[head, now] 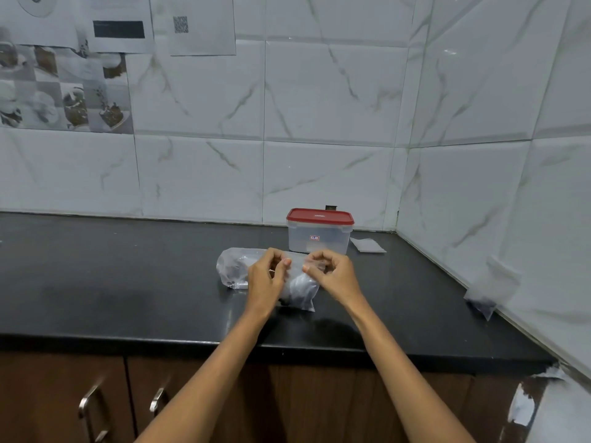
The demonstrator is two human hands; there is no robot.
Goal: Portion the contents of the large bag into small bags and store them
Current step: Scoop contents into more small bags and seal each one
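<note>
Mid-worktop, just before the red-lidded box [319, 231], both hands pinch the top of a filled bag [299, 290]: left hand [267, 276], right hand [332, 273]. Probably sealing or opening it; next, it likely goes into the box.

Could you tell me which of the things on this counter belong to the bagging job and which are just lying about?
Job:
large bag
small bag, pinched by left hand and right hand
spare small bags
red-lidded box

Lying about:
wall papers
plastic scrap against the side wall
</note>
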